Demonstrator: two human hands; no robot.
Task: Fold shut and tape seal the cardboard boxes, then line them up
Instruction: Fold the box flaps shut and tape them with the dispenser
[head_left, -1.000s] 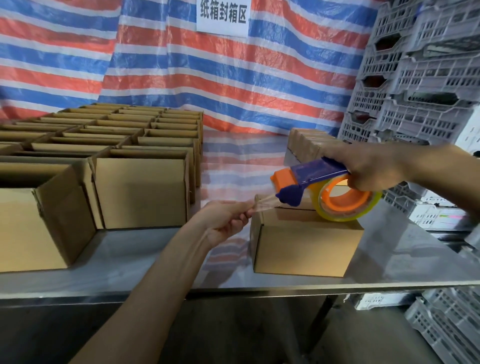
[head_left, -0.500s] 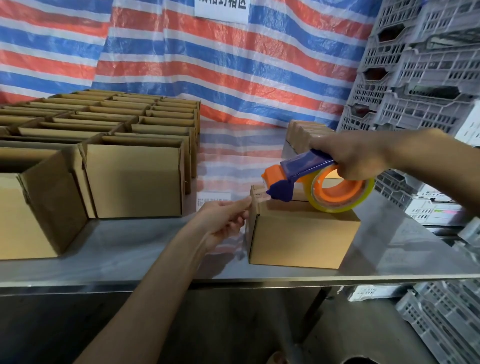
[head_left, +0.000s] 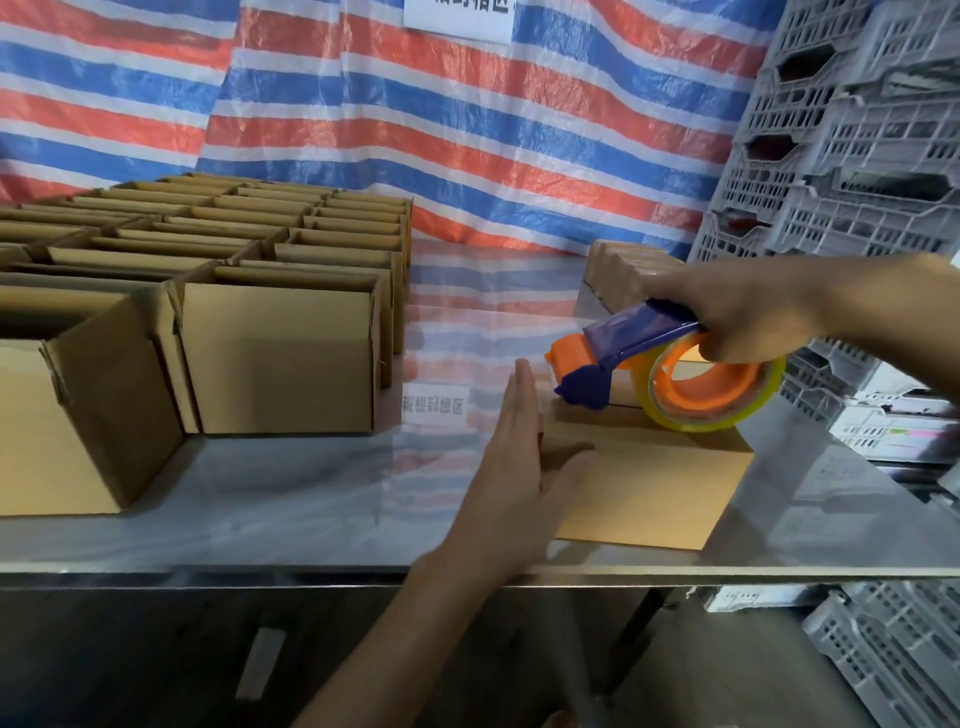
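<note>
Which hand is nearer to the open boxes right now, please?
Left. The left hand lies flat against the left end of the closed box, towards the open boxes; the right hand holds the tape dispenser over that box, farther away.

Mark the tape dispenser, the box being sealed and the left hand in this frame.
tape dispenser (head_left: 631, 340), head view, on its blue frame.
box being sealed (head_left: 649, 493), head view, on its front face.
left hand (head_left: 511, 457), head view, on the back of the hand.
</note>
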